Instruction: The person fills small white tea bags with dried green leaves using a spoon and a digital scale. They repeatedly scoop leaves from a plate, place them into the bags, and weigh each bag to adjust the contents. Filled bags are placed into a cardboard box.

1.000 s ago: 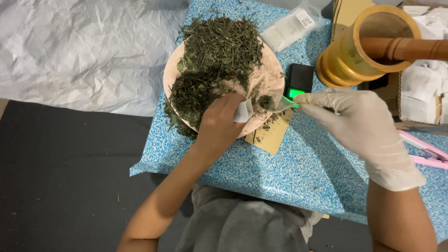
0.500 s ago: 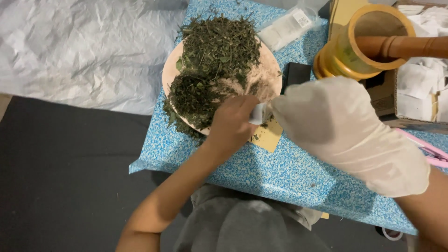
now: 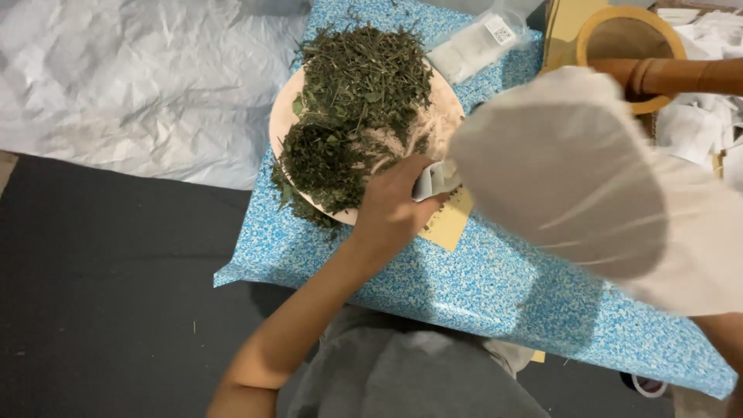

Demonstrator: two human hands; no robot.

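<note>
A pinkish round plate heaped with dried green herbs stands on a blue speckled board. My bare left hand rests at the plate's near right edge, pinching a small white sachet. My right hand, in a white glove, is raised close to the camera and blurred. It meets the sachet from the right, and its fingertips are hidden. Under the sachet lies a yellow paper piece.
A yellow-rimmed mortar with a wooden pestle stands at the back right beside white paper scraps. A clear packet of sachets lies behind the plate. Crumpled white sheeting covers the far left, above the dark floor.
My gloved right hand has risen toward the camera and moved left, now hiding the dark device with the green light and the green tool it held. My left hand stays at the plate's edge.
</note>
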